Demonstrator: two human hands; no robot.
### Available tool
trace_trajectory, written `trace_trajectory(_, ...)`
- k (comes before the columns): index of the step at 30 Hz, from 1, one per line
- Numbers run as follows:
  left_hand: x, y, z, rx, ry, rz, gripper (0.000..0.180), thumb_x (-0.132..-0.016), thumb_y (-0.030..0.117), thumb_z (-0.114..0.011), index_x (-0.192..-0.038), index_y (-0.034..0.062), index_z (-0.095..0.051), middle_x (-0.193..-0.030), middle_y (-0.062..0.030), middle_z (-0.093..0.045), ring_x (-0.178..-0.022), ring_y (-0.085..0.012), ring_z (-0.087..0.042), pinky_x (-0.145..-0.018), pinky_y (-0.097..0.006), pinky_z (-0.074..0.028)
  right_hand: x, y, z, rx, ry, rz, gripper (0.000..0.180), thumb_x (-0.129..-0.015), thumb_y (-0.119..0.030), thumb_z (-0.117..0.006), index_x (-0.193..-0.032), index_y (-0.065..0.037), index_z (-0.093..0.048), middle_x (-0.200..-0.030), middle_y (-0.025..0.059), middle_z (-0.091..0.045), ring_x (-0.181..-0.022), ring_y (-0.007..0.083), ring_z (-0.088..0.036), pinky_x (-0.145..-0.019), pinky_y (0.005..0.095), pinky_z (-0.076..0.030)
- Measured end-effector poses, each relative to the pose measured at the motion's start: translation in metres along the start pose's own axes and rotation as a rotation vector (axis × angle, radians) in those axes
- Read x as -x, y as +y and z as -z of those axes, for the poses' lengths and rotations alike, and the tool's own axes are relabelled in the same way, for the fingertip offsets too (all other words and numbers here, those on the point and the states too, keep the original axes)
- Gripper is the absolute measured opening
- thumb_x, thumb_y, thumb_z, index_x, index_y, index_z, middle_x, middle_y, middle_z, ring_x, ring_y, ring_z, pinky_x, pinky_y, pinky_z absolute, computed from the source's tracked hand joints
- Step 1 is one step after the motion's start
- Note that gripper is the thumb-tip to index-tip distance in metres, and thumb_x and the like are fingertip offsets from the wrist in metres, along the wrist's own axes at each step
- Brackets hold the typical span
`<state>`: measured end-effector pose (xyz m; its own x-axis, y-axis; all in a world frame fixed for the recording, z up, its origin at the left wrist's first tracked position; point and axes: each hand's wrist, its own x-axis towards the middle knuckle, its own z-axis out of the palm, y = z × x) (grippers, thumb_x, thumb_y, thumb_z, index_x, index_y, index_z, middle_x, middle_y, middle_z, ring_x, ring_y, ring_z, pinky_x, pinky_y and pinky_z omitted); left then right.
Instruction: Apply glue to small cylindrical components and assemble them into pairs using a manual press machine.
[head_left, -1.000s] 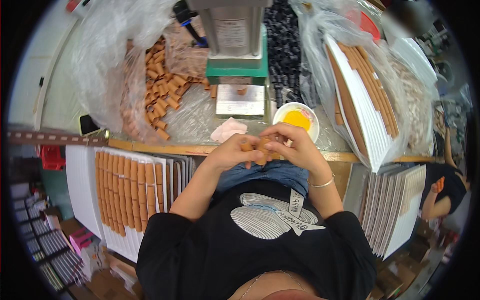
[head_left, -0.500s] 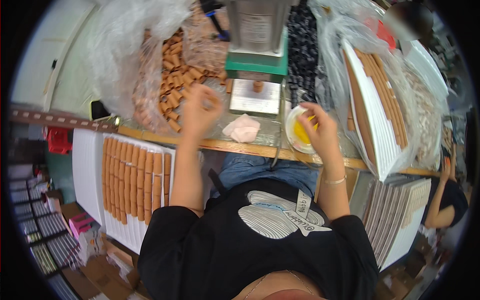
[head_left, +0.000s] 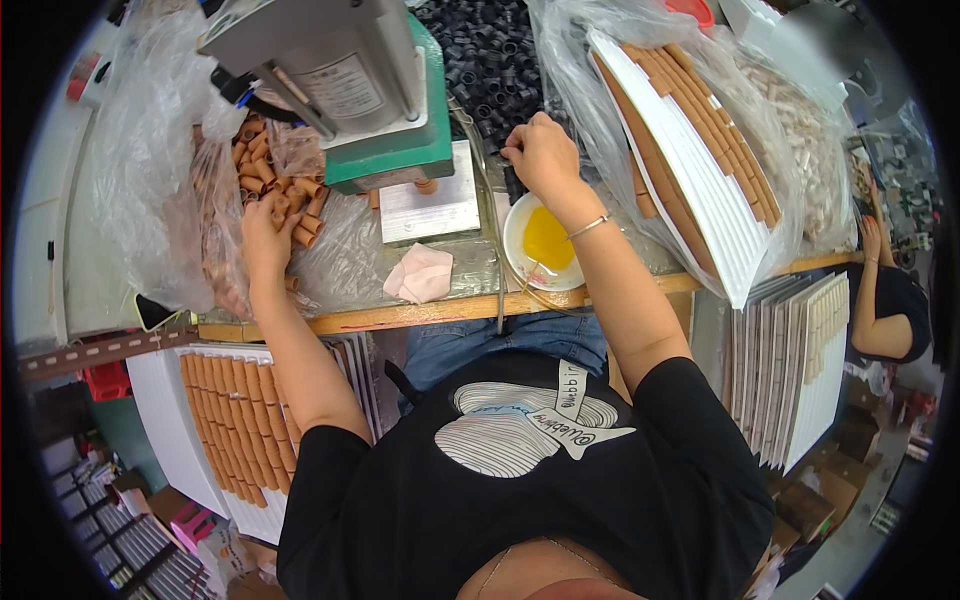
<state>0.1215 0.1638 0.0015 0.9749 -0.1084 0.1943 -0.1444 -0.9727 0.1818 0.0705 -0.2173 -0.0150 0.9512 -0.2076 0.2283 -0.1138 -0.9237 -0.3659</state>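
A heap of short brown tubes (head_left: 270, 190) is spread on clear plastic sheeting at the left of the workbench (head_left: 400, 315), beside a green-based press (head_left: 370, 90). The left hand (head_left: 265, 235) is laid in the heap, fingers curled closed among the tubes. The right hand (head_left: 540, 155) is held at a pile of small black rings (head_left: 490, 50), fingertips pinched together; what is pinched cannot be told. A white dish of yellow liquid (head_left: 545, 242) and a pink cloth (head_left: 420, 275) are set between the arms.
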Motion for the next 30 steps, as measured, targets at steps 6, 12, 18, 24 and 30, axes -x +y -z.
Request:
trace_trajectory(6, 0.056, 0.062, 0.021, 1.017, -0.059, 0.127, 0.032, -0.077, 0.004, -0.072, -0.107, 0.005, -0.06, -0.092, -0.0008, -0.065, -0.079, -0.0124, -0.058, -0.072, -0.026, -0.047, 0.069, 0.014, 0.057, -0.413, 0.024, 0.166, 0.008, -0.075, -0.015, -0.072, -0.077, -0.008, -0.067, -0.079, 0.0089, -0.054, -0.08, 0.0288, -0.056, -0.067, 0.0413, -0.044)
trace_trajectory(12, 0.089, 0.157, 0.014, 1.137, -0.326, -0.148, 0.023, -0.077, 0.003, -0.072, -0.099, 0.0033, -0.065, -0.093, -0.0012, -0.066, -0.083, -0.0093, -0.058, -0.076, -0.023, -0.046, 0.118, 0.018, 0.037, -0.2, 0.106, 0.349, 0.008, -0.074, -0.011, -0.072, -0.079, -0.007, -0.066, -0.082, 0.0068, -0.052, -0.079, 0.0263, -0.053, -0.067, 0.0383, -0.04)
trace_trajectory(18, 0.1, 0.182, 0.009, 1.047, -0.408, -0.16, 0.025, -0.076, 0.005, -0.073, -0.1, 0.0031, -0.065, -0.09, -0.0055, -0.067, -0.082, -0.0119, -0.061, -0.074, -0.025, -0.047, 0.108, -0.007, 0.076, -0.814, 0.176, 0.199, 0.012, -0.072, -0.008, -0.074, -0.079, -0.005, -0.065, -0.088, 0.0083, -0.054, -0.082, 0.0266, -0.055, -0.067, 0.0358, -0.042)
trace_trajectory(24, 0.101, 0.196, -0.002, 0.949, -0.319, -0.286, 0.024, -0.076, 0.006, -0.073, -0.098, 0.0031, -0.065, -0.085, -0.0072, -0.067, -0.078, -0.0139, -0.061, -0.07, -0.027, -0.047, 0.108, -0.01, 0.088, -0.582, 0.27, 0.367, 0.012, -0.068, -0.009, -0.074, -0.075, -0.006, -0.064, -0.081, 0.0081, -0.056, -0.074, 0.0265, -0.057, -0.064, 0.0375, -0.043)
trace_trajectory(30, 0.104, 0.206, 0.001, 0.969, -0.364, -0.294, 0.021, -0.078, 0.003, -0.072, -0.097, 0.0021, -0.063, -0.08, -0.0021, -0.062, -0.073, -0.0096, -0.055, -0.068, -0.024, -0.045, 0.12, -0.007, 0.083, -0.543, 0.256, 0.347, 0.013, -0.073, -0.016, -0.074, -0.08, -0.009, -0.065, -0.086, 0.0019, -0.054, -0.082, 0.0198, -0.055, -0.076, 0.0358, -0.035)
